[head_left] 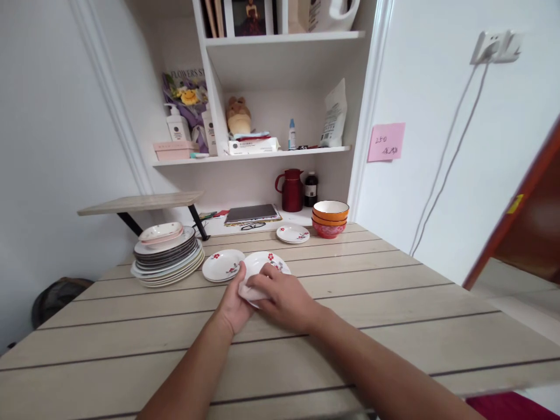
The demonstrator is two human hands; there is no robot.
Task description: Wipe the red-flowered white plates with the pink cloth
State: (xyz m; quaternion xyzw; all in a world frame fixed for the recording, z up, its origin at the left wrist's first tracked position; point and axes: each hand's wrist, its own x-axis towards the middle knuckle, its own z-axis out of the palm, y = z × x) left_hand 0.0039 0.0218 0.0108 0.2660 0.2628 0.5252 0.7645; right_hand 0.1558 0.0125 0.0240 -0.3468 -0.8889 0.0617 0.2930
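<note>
Hands (pixel 234 304) (pixel 286 298) together at plate (pixel 256 262), right clutching cloth (pixel 251 293)

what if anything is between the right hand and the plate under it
A white cloth or tissue lies between the right hand and the flowered plate beneath. The left hand is at the plate's left edge, to one side. Nothing else visible stands in the way.
</note>
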